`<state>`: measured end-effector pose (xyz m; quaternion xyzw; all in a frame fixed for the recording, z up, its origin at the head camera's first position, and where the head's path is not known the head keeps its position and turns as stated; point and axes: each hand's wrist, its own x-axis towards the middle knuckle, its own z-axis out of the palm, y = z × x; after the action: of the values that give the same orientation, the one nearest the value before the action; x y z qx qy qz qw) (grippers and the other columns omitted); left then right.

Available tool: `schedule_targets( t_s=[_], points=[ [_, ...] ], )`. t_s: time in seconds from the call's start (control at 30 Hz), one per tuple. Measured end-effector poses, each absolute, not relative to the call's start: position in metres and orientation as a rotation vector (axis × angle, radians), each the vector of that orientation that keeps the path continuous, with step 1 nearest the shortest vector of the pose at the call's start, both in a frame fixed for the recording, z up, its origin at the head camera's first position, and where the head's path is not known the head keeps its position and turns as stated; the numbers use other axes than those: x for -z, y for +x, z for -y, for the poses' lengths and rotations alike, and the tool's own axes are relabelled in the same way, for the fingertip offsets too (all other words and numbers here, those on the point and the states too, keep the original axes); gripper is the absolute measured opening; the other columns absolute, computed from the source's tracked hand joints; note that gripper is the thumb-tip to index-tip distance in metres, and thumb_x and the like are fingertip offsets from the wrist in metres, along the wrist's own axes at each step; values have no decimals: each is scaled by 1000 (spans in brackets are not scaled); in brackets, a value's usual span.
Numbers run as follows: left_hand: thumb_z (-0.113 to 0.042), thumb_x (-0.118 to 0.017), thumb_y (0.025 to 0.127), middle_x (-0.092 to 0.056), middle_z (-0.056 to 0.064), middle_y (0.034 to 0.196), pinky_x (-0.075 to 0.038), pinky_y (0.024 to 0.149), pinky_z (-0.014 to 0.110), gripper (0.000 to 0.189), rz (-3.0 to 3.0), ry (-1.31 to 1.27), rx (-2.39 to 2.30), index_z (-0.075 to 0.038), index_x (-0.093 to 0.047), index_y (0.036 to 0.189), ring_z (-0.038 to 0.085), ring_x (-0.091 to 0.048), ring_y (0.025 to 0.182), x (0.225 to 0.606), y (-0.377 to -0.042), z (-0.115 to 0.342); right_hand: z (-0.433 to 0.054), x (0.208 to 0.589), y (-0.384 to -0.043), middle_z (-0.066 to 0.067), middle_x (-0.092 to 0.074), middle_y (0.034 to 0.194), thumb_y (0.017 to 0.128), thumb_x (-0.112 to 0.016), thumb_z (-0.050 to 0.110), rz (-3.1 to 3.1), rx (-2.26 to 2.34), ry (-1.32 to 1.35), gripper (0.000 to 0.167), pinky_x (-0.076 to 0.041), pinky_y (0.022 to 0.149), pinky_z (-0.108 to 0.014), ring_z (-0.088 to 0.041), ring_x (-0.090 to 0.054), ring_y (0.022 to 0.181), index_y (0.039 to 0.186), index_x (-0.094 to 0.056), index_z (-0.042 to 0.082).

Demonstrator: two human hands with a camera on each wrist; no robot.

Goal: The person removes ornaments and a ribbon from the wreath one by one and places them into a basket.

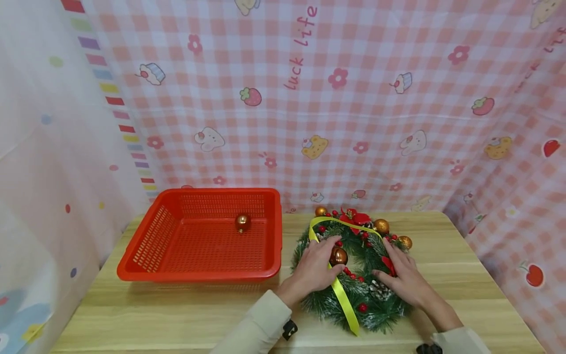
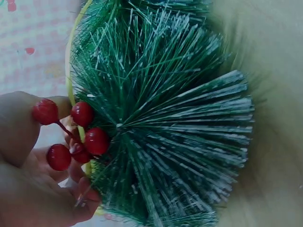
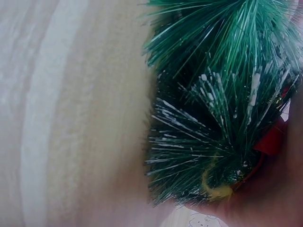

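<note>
A green Christmas wreath (image 1: 376, 314) with frosted needles, red berries (image 1: 362, 308), pinecones and red flowers (image 1: 353, 220) lies flat on the wooden table. Over its left side rests my left hand (image 1: 311, 268), thumb and forefinger spread about a shiny copper bauble (image 1: 339, 256). A yellow ribbon (image 1: 346, 306) loops across the wreath and passes beneath this hand; up close, it runs behind a berry cluster (image 2: 80, 137) beside the fingers. My right hand (image 1: 409, 282) touches the wreath's right side, fingers extended near the ribbon's far end and a red petal (image 3: 271, 139).
To the left stands a red plastic basket (image 1: 199, 274) with perforated walls, holding one copper bauble (image 1: 242, 222). Gold baubles (image 1: 381, 226) sit along the wreath's back edge. A pink checked curtain (image 1: 309, 113) hangs directly behind the table (image 1: 446, 275).
</note>
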<state>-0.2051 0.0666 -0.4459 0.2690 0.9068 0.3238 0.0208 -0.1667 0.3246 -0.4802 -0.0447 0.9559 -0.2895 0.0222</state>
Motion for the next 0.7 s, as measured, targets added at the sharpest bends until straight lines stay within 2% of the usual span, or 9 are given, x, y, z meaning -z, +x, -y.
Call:
schedule_targets(
  t_s=[0.13,0.2,0.3,0.4,0.47,0.57,0.7],
  points=[
    [-27,-70,93,-62,3,131,-47,89,38,60,-2732,766,-1185,-18,-44,147,23,-52,106,449,-209,-67,-324,480,-166,-34,-12,158,95,-60,48,-2972,901,-150,92,-24,93,-82,-61,-13,138,161,-4,16],
    [-26,-66,96,-61,5,129,-47,86,36,57,-2663,734,-1320,-16,-44,147,23,-52,104,448,-212,-66,-324,479,-165,-34,-12,158,95,-60,48,-2975,908,-154,92,-25,93,-82,-61,-13,138,161,-4,15],
    [-27,-60,100,-60,7,126,-46,76,30,52,-2544,675,-1508,-13,-42,147,19,-52,93,447,-216,-61,-324,480,-165,-34,-13,158,95,-60,48,-2974,919,-160,92,-25,93,-82,-61,-13,137,161,-5,14],
    [-30,-56,102,-59,7,123,-43,72,29,50,-2413,561,-1681,-12,-42,146,15,-51,87,447,-220,-59,-325,480,-165,-34,-12,158,95,-60,47,-2968,919,-155,92,-25,93,-82,-62,-13,137,161,-4,15],
    [-32,-53,103,-59,7,124,-45,75,32,49,-2332,469,-1777,-13,-43,146,14,-54,92,447,-222,-59,-325,480,-166,-34,-12,158,95,-60,48,-2966,917,-153,92,-25,92,-82,-62,-13,137,161,-3,16],
    [-35,-51,103,-58,10,130,-48,87,39,47,-2221,366,-1892,-16,-44,145,19,-57,105,447,-224,-60,-325,481,-166,-34,-12,158,95,-59,49,-2968,910,-154,92,-25,92,-83,-62,-13,137,161,-2,17],
    [-37,-50,103,-56,10,133,-44,101,48,46,-2155,324,-1933,-18,-45,145,25,-56,120,445,-226,-61,-324,482,-166,-34,-12,158,95,-59,49,-2980,904,-156,92,-25,92,-83,-61,-14,137,161,-3,17]
  ],
)
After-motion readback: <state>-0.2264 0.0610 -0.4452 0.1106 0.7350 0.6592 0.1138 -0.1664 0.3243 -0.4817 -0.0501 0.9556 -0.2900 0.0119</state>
